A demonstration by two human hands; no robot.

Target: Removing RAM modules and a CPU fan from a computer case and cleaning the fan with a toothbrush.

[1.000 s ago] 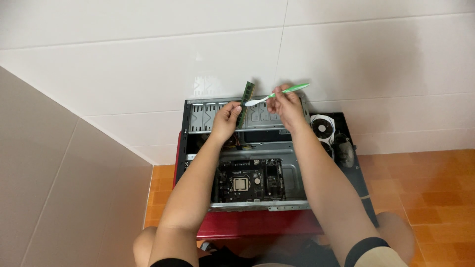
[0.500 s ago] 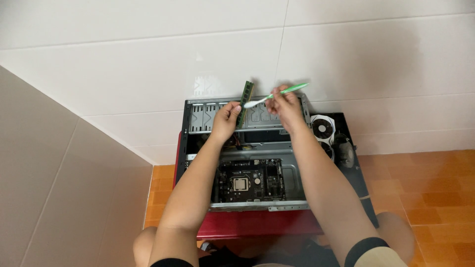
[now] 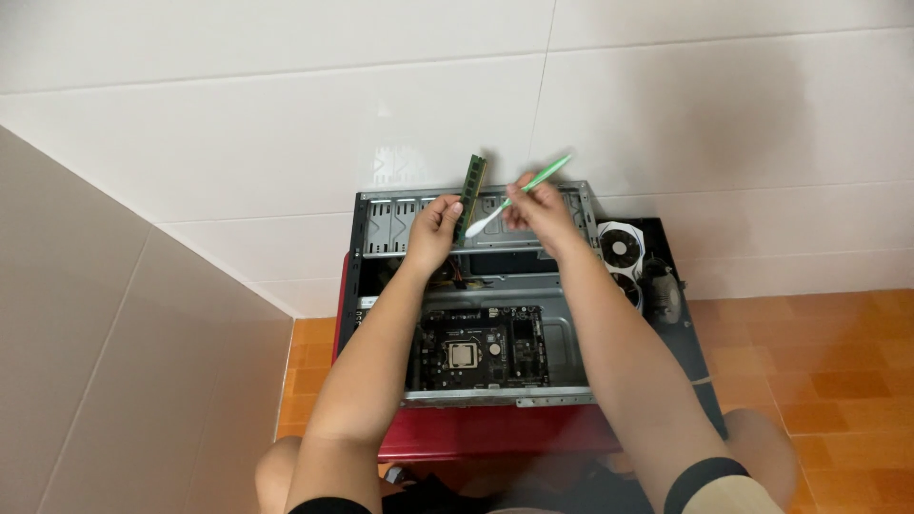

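Green RAM stick (image 3: 472,187) pinched in left hand (image 3: 433,231), right hand (image 3: 538,211) fingers clamped on toothbrush (image 3: 517,196), over open PC case (image 3: 371,286) w/ motherboard (image 3: 482,345).

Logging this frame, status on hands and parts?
Left hand holds RAM stick upright. Right hand holds green toothbrush beside it. Both above open case; nothing between.

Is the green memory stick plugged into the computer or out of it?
Out. The left hand holds the memory stick upright above the open computer case.
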